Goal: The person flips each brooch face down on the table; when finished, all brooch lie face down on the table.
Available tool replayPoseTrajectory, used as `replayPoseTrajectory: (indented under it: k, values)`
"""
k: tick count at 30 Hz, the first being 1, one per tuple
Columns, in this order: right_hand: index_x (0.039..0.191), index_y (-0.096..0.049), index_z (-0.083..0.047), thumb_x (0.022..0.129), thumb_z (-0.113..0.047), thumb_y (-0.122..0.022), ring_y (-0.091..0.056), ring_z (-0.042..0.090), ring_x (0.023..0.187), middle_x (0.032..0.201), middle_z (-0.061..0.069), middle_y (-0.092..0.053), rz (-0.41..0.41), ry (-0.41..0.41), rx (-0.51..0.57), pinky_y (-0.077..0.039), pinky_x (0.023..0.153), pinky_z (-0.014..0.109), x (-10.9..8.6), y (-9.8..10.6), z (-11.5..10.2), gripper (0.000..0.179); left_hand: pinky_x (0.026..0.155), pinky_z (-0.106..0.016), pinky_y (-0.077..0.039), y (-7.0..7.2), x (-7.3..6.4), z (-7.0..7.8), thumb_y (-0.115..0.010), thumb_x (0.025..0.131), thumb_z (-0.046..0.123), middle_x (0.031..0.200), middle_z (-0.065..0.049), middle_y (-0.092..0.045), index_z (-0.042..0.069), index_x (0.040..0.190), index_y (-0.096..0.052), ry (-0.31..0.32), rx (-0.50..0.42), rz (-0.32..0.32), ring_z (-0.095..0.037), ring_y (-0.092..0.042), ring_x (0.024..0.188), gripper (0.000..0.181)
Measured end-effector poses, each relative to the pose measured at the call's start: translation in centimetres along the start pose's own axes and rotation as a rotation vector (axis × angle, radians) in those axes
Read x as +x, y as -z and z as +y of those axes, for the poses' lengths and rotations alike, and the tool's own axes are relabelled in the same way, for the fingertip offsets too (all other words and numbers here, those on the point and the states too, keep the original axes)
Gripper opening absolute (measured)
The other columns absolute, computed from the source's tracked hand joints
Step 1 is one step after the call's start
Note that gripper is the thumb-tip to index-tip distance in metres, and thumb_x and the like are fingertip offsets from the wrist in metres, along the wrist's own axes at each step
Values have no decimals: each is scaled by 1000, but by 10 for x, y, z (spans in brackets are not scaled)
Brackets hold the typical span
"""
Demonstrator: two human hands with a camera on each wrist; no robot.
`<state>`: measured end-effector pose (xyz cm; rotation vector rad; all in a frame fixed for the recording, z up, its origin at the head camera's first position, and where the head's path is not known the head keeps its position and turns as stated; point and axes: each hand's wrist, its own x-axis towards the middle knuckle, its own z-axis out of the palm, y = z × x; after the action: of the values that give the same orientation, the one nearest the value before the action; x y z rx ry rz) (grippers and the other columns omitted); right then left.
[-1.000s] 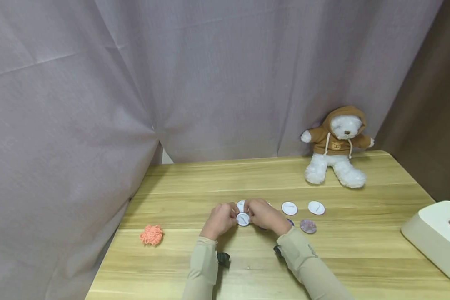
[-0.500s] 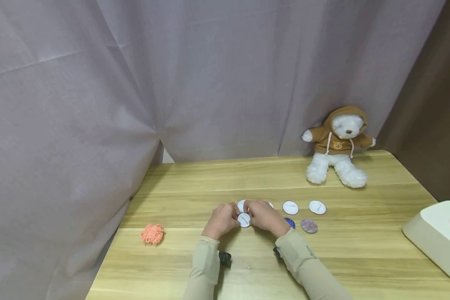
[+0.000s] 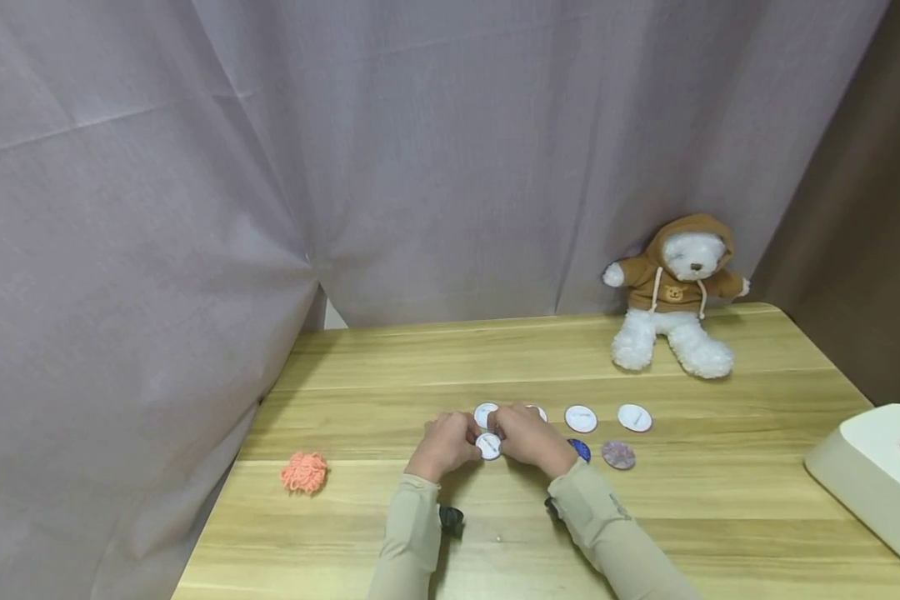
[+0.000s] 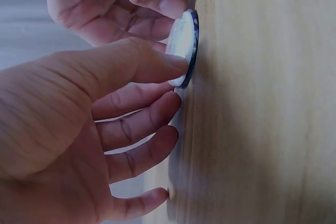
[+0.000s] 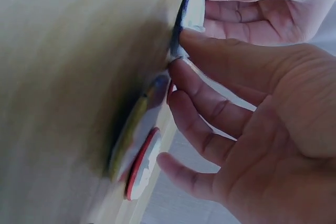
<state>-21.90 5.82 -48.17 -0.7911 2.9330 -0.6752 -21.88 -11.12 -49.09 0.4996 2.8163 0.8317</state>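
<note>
A round pin-back badge (image 3: 488,447), white back up with its pin showing, is between my hands. My left hand (image 3: 444,446) pinches its left edge, thumb on the white back in the left wrist view. My right hand (image 3: 528,437) pinches the opposite edge. The badge's dark blue rim (image 4: 196,45) stands close to the tabletop; whether it touches is unclear. Just behind lies another white-backed badge (image 3: 485,414). Beside my right hand in its wrist view are a yellow-and-purple badge (image 5: 139,127) and a red-rimmed badge (image 5: 144,163).
White-backed badges (image 3: 581,418) continue the back row rightward. A blue badge (image 3: 579,450) and a purple patterned badge (image 3: 618,455) lie in front. Coral yarn (image 3: 304,473) sits left, a teddy bear (image 3: 673,300) back right, a cream-coloured box (image 3: 870,475) at the right edge.
The pinched badge and both hands have shifted very slightly towards me, opening a little more gap to the badge behind. Both hands keep their hold.
</note>
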Motion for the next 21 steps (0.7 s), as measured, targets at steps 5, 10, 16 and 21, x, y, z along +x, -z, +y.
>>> replayPoseTrajectory:
  k: [5, 10, 16, 21]
  values:
    - [71, -62, -12, 66, 9, -73, -45, 15, 63, 60, -8, -45, -5, 8, -13, -36, 60, 35, 0, -1, 0, 24, 97, -64, -35, 0, 1, 1, -86, 75, 7, 74, 7, -64, 10, 85, -71, 4, 10, 5, -15, -57, 76, 18]
    - [69, -61, -11, 67, 9, -73, -44, 14, 63, 61, -8, -46, 3, 52, 12, -38, 65, 41, 1, -1, 3, 24, 91, -57, -39, 2, 0, 2, -85, 76, 6, 74, 6, -65, 10, 85, -72, -1, 26, 5, -16, -57, 77, 16]
    - [74, -64, -9, 68, 9, -67, -49, 16, 66, 64, -6, -52, 51, 78, 35, -41, 68, 46, -2, 1, 5, 19, 90, -59, -39, 6, 1, 3, -84, 74, 8, 79, 3, -68, 9, 83, -72, -39, 36, 41, -18, -59, 79, 15]
    - [75, -62, -11, 68, 6, -68, -47, 14, 67, 64, -9, -48, 102, 88, 39, -41, 72, 50, -5, 1, 13, 19, 87, -51, -40, 7, 5, 8, -82, 75, 10, 78, 5, -68, 9, 87, -72, -58, 44, 50, -16, -59, 78, 16]
